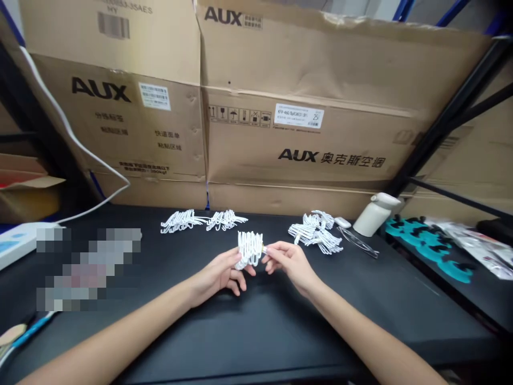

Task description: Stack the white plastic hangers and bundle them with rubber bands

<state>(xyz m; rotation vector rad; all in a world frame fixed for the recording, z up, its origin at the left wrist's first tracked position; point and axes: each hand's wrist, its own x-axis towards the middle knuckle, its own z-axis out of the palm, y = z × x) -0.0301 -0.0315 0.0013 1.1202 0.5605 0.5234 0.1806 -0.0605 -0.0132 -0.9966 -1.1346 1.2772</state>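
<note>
Black tabletop [256,331] | rear left: two white cord bundles [181,221] are lying | rear right: cord pile [306,233], eyeglasses [359,243] and bottle [371,218] are resting

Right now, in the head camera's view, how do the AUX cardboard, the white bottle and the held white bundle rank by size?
1. AUX cardboard, by far
2. white bottle
3. held white bundle

The last two look fairly close, and the bundle seems nearer the camera.
</note>
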